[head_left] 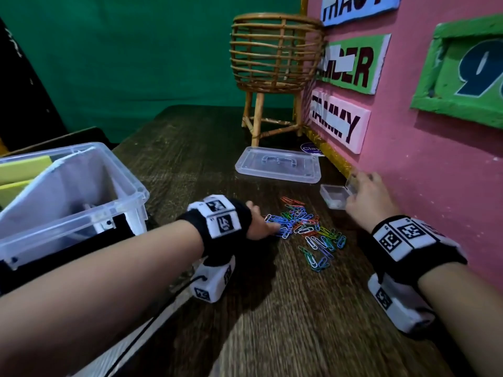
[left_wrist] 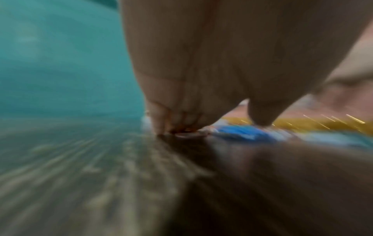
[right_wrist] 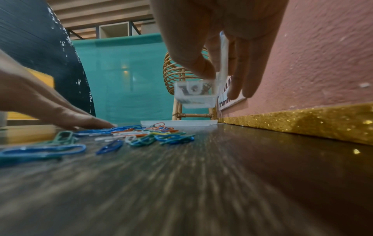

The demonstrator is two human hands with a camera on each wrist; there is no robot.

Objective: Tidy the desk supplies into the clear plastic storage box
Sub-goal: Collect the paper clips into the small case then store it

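Note:
Several coloured paper clips (head_left: 304, 229) lie scattered on the dark wooden desk (head_left: 272, 308). My left hand (head_left: 261, 224) rests on the left side of the pile, its fingers stretched out and touching the blue clips (right_wrist: 121, 130); the left wrist view is blurred and shows the fingertips (left_wrist: 161, 127) on the wood. My right hand (head_left: 367, 197) pinches a small clear case (head_left: 334, 197) with its lid flipped up, holding it just above the desk by the pink wall. In the right wrist view the case (right_wrist: 195, 95) hangs in the air between thumb and fingers. The clear storage box (head_left: 117, 191) stands open at the left.
The box's clear lid (head_left: 277, 164) lies flat behind the clips. A rattan basket on legs (head_left: 275, 55) stands at the back. A pink board (head_left: 408, 164) with a gold glitter strip (head_left: 334, 156) walls off the right side. Yellow and white items sit inside the storage box.

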